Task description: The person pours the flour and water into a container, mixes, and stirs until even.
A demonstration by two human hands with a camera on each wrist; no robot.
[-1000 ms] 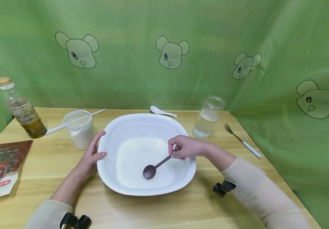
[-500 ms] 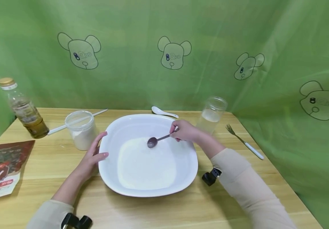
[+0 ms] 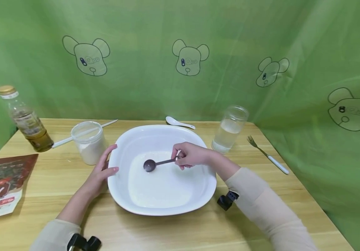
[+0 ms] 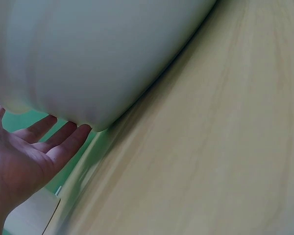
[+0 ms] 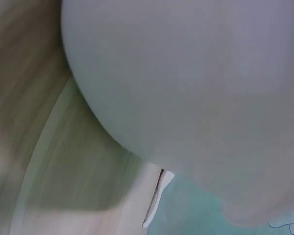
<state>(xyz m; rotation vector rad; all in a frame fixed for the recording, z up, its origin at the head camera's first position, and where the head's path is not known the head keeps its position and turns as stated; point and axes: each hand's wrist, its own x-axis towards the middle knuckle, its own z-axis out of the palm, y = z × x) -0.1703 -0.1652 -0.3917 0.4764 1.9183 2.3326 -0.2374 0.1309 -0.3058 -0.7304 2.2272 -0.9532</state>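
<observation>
At nine o'clock, left hand [image 3: 99, 171] gripping the basin [image 3: 161, 210], you're likely stirring, right hand [image 3: 193, 155] pinching the spoon [image 3: 150, 165]; sweep gently.

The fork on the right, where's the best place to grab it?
Probably pinch the fork by its white handle, coming down from above on the near right side. It lies on the table with the slim handle pointing near and right, and the tines pointing away. The right hand holds the brown spoon, so that might go down first.

Bowl [image 4: 112, 54] partly outside both wrist views
</observation>
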